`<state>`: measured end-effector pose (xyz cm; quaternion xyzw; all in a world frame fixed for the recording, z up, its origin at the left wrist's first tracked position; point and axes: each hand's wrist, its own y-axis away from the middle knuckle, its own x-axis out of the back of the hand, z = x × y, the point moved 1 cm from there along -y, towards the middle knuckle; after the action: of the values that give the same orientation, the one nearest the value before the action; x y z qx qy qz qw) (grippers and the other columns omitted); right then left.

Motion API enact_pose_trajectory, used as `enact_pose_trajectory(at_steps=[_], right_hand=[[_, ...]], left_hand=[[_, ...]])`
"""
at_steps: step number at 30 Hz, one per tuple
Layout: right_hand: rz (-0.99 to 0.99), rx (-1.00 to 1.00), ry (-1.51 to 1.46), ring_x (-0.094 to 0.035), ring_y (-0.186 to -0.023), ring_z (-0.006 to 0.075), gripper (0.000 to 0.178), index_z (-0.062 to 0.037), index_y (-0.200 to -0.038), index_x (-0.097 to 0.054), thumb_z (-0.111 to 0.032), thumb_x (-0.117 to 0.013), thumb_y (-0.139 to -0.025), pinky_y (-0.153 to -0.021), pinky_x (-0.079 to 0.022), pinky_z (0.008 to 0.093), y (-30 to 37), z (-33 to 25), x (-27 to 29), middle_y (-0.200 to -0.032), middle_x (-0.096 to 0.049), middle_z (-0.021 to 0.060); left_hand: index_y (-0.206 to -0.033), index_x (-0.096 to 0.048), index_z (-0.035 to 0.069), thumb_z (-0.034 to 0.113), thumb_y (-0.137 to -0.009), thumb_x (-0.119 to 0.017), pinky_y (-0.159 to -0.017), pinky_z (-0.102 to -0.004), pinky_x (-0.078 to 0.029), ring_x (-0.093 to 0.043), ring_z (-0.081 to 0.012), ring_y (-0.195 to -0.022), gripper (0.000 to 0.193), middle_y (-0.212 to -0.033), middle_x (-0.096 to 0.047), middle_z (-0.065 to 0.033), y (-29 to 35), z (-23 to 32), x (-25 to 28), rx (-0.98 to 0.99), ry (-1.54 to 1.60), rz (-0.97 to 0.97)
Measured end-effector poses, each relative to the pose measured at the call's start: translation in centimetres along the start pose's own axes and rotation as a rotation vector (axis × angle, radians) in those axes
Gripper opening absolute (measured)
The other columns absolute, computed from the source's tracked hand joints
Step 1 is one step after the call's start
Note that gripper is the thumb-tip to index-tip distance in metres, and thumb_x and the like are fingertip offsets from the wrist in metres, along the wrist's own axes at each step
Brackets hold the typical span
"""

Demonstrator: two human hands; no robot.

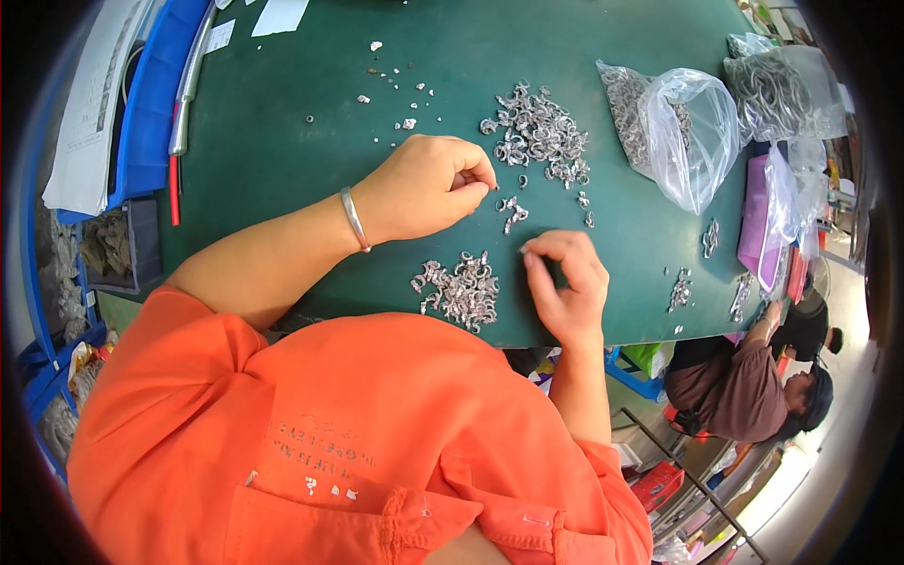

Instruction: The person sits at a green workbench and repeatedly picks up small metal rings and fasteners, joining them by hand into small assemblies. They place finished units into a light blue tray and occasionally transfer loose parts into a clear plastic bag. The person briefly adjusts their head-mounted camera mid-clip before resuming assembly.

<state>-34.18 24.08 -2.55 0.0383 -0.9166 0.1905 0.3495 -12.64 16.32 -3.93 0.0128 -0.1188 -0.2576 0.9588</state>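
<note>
Over the green table, my left hand (428,186), with a silver bangle (354,219) on its wrist, has thumb and forefinger pinched together; a tiny speck shows at the tips, too small to name. My right hand (572,287) is likewise closed in a pinch, and what its fingertips hold cannot be made out. Between and beyond the hands lies a large pile of small curved silvery metal pieces (544,137). A few loose pieces (513,215) are spread between the two hands. Closer to my body sits a second pile of similar pieces (461,292).
Clear plastic bags (692,137) of metal pieces stand at the right, near a purple bin (756,212). Small clusters (680,290) lie at the right front. White crumbs (407,123) dot the far table. A blue rack (151,104) borders the left. Another person (730,391) sits at right.
</note>
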Motion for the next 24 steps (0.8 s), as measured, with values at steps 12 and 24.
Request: enact_pose_trajectory(at_steps=[12,24], right_hand=[[0.153,-0.114,0.033,-0.063,-0.076,0.0237,0.011,-0.0012,-0.086,-0.066,0.006,-0.070,-0.080,-0.067,-0.051,0.0309,-1.1,0.9,-0.6,-0.087,-0.065,0.0110],[0.170,-0.120,0.054,-0.062,-0.078,0.0263,0.008,-0.0010,-0.086,-0.064,0.005,-0.068,-0.082,-0.070,-0.051,0.0343,-1.1,1.1,-1.0,-0.087,-0.064,0.0107]], left_hand=[[-0.088,-0.069,-0.002,0.007,-0.082,-0.062,-0.068,-0.0322,-0.055,-0.069,-0.0224,-0.073,0.012,-0.082,-0.070,-0.0143,-0.1,0.4,0.1,-0.013,-0.001,0.030],[-0.087,-0.069,-0.002,0.008,-0.083,-0.063,-0.068,-0.0321,-0.055,-0.069,-0.0228,-0.071,0.012,-0.080,-0.070,-0.0142,-0.1,0.2,0.0,-0.013,0.004,0.049]])
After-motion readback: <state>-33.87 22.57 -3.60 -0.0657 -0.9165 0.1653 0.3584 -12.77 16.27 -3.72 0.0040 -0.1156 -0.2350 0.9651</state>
